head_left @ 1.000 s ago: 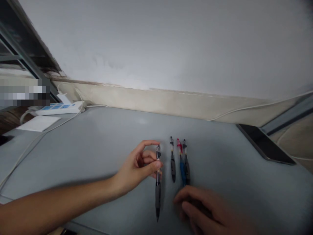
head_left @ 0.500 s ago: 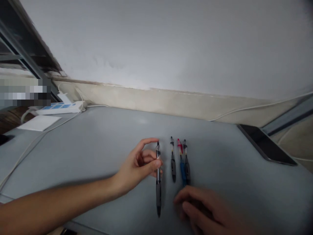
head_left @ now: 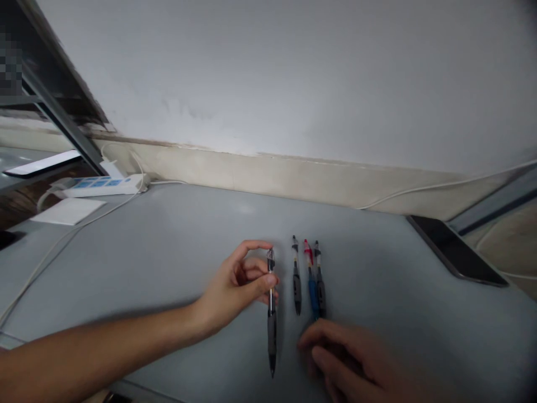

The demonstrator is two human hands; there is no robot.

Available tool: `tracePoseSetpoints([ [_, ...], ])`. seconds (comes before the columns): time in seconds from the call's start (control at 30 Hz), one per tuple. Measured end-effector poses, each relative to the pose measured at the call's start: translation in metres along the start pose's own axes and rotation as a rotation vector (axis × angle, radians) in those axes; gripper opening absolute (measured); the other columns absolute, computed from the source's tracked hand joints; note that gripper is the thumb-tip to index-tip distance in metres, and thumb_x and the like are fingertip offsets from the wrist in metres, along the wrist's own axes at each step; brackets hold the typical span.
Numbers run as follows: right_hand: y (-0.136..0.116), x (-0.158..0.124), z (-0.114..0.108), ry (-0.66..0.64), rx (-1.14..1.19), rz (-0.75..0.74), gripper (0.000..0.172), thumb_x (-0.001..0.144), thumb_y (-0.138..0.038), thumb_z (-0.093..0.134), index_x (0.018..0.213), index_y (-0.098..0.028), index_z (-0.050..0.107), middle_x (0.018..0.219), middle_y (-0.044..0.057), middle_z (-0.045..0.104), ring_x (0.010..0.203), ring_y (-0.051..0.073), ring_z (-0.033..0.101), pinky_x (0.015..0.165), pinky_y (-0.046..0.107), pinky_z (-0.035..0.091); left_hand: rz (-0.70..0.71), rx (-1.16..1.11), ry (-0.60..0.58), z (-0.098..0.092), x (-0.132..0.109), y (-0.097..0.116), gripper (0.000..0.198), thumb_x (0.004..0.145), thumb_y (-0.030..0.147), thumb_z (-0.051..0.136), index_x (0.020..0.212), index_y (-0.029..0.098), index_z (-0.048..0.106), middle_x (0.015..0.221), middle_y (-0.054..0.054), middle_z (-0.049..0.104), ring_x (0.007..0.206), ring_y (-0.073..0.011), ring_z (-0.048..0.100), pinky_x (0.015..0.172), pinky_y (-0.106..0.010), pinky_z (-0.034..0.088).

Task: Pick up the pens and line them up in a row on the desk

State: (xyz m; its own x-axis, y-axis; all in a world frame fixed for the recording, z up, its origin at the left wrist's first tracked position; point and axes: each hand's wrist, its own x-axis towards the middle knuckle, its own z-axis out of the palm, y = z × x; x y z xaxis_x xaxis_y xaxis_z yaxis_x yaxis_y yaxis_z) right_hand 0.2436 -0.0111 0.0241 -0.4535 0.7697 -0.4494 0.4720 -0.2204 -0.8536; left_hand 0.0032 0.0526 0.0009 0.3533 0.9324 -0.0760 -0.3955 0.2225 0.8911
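My left hand [head_left: 237, 288] pinches a black-grip pen [head_left: 272, 330] between thumb and fingers, its tip pointing toward me just above the grey table [head_left: 168, 252]. To its right, three pens lie side by side on the table: a black one [head_left: 296, 280], a red-and-blue one [head_left: 311, 280] and another black one [head_left: 320, 282]. My right hand [head_left: 352, 361] rests on the table just in front of those three pens, fingers curled downward and blurred; nothing shows in it.
A dark phone [head_left: 455, 252] lies at the table's right edge. A white power strip [head_left: 103, 184] with cables and a white paper sheet [head_left: 67, 211] sit at the back left. A white cable [head_left: 440, 182] runs along the wall.
The pen in my left hand shifted slightly up and down; both hands stay in nearly the same place.
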Motion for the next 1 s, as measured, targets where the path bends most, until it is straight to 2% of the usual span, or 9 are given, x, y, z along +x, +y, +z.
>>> tracePoseSetpoints([
  [0.13,-0.006,0.001,-0.001,-0.024,0.001,0.019,0.027,0.104,-0.041,0.048,0.104,-0.022,0.066,0.074,-0.003,0.057,0.059,0.014,0.052,0.056,0.024,0.038,0.014,-0.006,0.001,0.000,0.002,0.001,0.046,0.081,0.026,0.090,0.118,0.023,0.063,0.079,0.005,0.068,0.067,-0.0130,0.074,0.062,-0.023,0.061],
  [0.23,-0.012,0.000,-0.003,-0.014,-0.061,0.012,0.025,0.105,-0.037,0.047,0.102,-0.022,0.067,0.070,-0.004,0.057,0.061,0.015,0.054,0.059,0.025,0.041,0.028,0.006,0.028,0.001,0.006,0.004,0.046,0.081,0.026,0.090,0.117,0.022,0.063,0.077,0.005,0.069,0.066,-0.0124,0.074,0.061,-0.021,0.058],
  [0.33,-0.018,-0.006,-0.004,0.016,-0.214,-0.042,0.023,0.104,-0.033,0.049,0.102,-0.026,0.072,0.073,-0.002,0.066,0.067,0.017,0.061,0.063,0.026,0.045,0.070,0.050,0.072,0.004,0.010,0.009,0.047,0.081,0.028,0.090,0.118,0.022,0.062,0.075,0.006,0.068,0.067,-0.0116,0.072,0.059,-0.019,0.055],
  [0.47,-0.021,-0.013,-0.009,0.113,-0.514,-0.193,0.022,0.102,-0.027,0.054,0.108,-0.029,0.075,0.091,0.001,0.080,0.075,0.022,0.073,0.066,0.030,0.052,0.121,0.168,0.084,0.008,0.019,0.016,0.052,0.079,0.030,0.090,0.121,0.021,0.060,0.071,0.006,0.068,0.063,-0.0100,0.066,0.058,-0.019,0.053],
  [0.57,-0.020,-0.011,-0.017,0.238,-0.742,-0.367,0.020,0.098,-0.016,0.059,0.109,-0.025,0.073,0.089,0.002,0.080,0.072,0.021,0.075,0.066,0.031,0.057,0.102,0.296,0.085,0.011,0.029,0.018,0.055,0.079,0.030,0.088,0.124,0.021,0.057,0.070,0.007,0.067,0.058,-0.0096,0.063,0.058,-0.022,0.056],
  [0.67,-0.014,-0.002,-0.024,0.321,-0.855,-0.544,0.026,0.092,-0.006,0.059,0.108,-0.022,0.071,0.097,0.007,0.079,0.085,0.025,0.076,0.075,0.037,0.061,0.082,0.408,0.095,0.015,0.044,0.016,0.049,0.080,0.025,0.084,0.121,0.021,0.057,0.071,0.007,0.064,0.055,-0.0101,0.064,0.055,-0.023,0.057],
  [0.77,-0.006,0.006,-0.025,0.343,-0.916,-0.656,0.028,0.090,-0.004,0.055,0.108,-0.017,0.072,0.102,0.013,0.079,0.097,0.032,0.073,0.083,0.047,0.062,0.088,0.489,0.124,0.020,0.058,0.012,0.045,0.076,0.017,0.084,0.114,0.021,0.059,0.087,0.003,0.064,0.052,-0.0076,0.062,0.049,-0.020,0.054],
  [0.87,0.000,0.011,-0.025,0.364,-0.994,-0.764,0.031,0.091,-0.004,0.054,0.113,-0.014,0.073,0.109,0.015,0.079,0.103,0.034,0.072,0.089,0.050,0.063,0.098,0.571,0.142,0.024,0.067,0.008,0.045,0.073,0.013,0.084,0.110,0.019,0.059,0.106,-0.002,0.063,0.048,-0.0046,0.060,0.043,-0.018,0.047],
  [1.0,0.006,0.015,-0.024,0.404,-1.125,-0.865,0.038,0.095,-0.005,0.052,0.126,-0.012,0.072,0.123,0.016,0.079,0.113,0.036,0.070,0.094,0.054,0.061,0.090,0.617,0.137,0.025,0.058,0.007,0.043,0.077,0.016,0.081,0.112,0.019,0.057,0.119,-0.007,0.060,0.050,-0.0041,0.060,0.045,-0.019,0.047],
])
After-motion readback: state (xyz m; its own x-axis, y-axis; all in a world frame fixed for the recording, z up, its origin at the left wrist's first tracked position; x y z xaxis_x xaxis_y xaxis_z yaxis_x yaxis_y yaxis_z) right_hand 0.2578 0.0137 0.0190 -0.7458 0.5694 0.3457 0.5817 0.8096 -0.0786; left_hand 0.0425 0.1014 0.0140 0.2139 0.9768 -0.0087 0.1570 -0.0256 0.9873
